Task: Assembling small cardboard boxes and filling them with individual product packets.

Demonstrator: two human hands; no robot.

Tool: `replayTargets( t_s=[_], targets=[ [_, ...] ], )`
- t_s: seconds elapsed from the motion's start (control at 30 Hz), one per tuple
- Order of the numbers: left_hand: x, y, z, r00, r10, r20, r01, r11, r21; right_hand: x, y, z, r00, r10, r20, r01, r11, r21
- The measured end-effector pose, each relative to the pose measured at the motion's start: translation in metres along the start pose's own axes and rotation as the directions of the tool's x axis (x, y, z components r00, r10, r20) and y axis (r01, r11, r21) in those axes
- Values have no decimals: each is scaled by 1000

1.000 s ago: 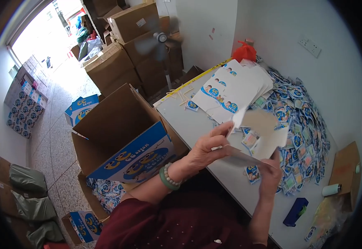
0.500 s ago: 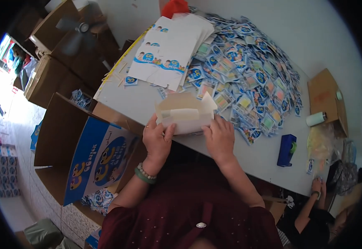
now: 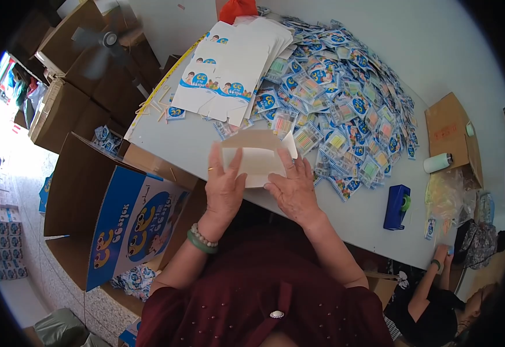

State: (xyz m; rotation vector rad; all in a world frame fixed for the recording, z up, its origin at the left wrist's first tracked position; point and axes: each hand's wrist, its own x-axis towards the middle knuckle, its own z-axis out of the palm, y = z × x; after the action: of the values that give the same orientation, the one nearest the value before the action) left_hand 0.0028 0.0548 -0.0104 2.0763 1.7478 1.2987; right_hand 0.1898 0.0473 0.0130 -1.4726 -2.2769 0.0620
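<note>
A small folding carton (image 3: 256, 163), pale inside and with its top flaps up, sits between my hands at the near edge of the table. My left hand (image 3: 223, 184) grips its left side, fingers along the wall and thumb on the near side. On the right, my right hand (image 3: 293, 191) holds the other end, its index finger pressed by a white side flap. Just beyond the carton lies a stack of flat printed carton blanks (image 3: 223, 75). A big heap of small blue-and-white packets (image 3: 345, 110) with coloured contents spreads to the right of the stack.
A large open blue-printed cardboard box (image 3: 133, 222) stands at my left, packets inside. On the white table (image 3: 356, 217) are a blue tape dispenser (image 3: 397, 207), a white bottle (image 3: 439, 163) and a brown box (image 3: 452, 136). Another person's hand (image 3: 441, 253) is at the right edge.
My fingers have moved from the carton's near lower corners up along its side walls and flaps. The carton stays in nearly the same place, and the view has shifted slightly.
</note>
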Motion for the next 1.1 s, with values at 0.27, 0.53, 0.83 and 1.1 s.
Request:
replayTargets(
  t_s=[0.27, 0.53, 0.83, 1.1],
  targets=[
    [0, -11, 15, 972, -88, 218, 95, 995, -21, 1, 29, -7, 595, 802, 50, -99, 11, 995],
    [5, -2, 9, 942, -32, 333, 69, 993, -99, 15, 33, 50, 786, 613, 80, -511, 572, 641],
    [37, -37, 14, 798, -325, 508, 603, 401, -690, 21, 31, 44, 869, 464, 174, -447, 584, 677],
    [34, -50, 22, 723, -258, 641, 687, 363, -629, 17, 53, 28, 999, -14, 52, -24, 754, 656]
  ],
)
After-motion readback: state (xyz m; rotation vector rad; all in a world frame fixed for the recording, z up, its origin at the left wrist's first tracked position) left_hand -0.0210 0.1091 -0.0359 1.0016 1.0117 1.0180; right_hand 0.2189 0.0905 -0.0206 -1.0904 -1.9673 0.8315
